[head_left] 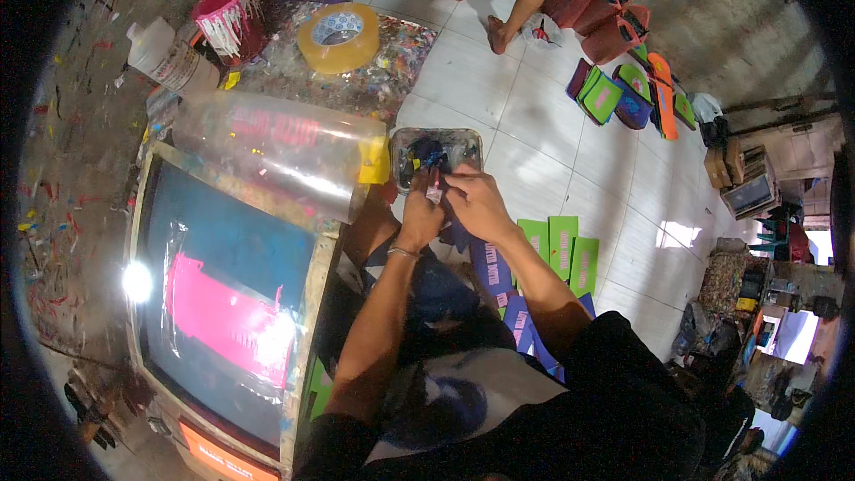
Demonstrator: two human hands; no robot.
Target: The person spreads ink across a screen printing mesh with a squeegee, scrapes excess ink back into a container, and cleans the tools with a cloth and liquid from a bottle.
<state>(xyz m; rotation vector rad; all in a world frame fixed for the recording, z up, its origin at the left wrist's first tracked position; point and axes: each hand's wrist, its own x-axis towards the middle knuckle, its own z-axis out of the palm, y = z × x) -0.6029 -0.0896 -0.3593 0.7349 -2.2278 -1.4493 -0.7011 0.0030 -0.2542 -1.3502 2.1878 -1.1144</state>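
Observation:
My left hand [420, 216] is closed, pinching a small pinkish piece [434, 189] whose kind I cannot make out. My right hand [479, 203] comes in from the right with bent fingers close to the same piece. What its fingertips hold, if anything, is hidden. Both hands are at the near side of a rectangular plastic tub [436, 133] with dark, messy contents and a bit of blue inside. To their left stands a wooden-framed printing screen [307, 347], with bright pink ink [232, 321] spread over its blue mesh.
A clear plastic sheet [285, 156] lies behind the screen. Beyond it are a tape roll [352, 55], a pink-stained bucket [239, 43] and a white bottle [174, 64]. Green pieces [583, 264] and purple pieces [492, 267] lie on the tiles. Another person's foot [499, 36] and red bags [613, 38] are farther off.

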